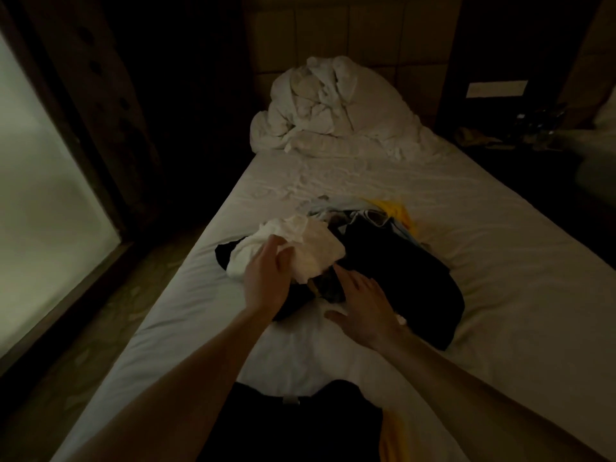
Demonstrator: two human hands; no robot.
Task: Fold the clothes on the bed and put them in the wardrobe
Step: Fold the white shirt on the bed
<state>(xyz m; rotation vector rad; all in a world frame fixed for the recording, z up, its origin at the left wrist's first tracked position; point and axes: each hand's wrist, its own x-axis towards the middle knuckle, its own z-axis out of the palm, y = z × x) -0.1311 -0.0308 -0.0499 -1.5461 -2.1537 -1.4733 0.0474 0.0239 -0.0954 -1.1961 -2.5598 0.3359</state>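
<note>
A heap of clothes lies in the middle of the bed [500, 261]. On its left sits a crumpled white garment [310, 245]; my left hand [266, 278] reaches onto its near edge with straight fingers. A large black garment [400, 278] fills the heap's right side. My right hand [363, 305] lies flat with spread fingers on the black cloth's near edge. A yellow piece [396, 211] and some pale striped cloth show at the back of the heap. Another dark garment [293, 425] lies at the bed's near end with yellow cloth beside it.
A rumpled white duvet and pillow [333, 108] are piled at the headboard. A bright window [43, 211] with a dark frame runs along the left. A dim nightstand [520, 131] with small objects stands at the back right. No wardrobe is in view.
</note>
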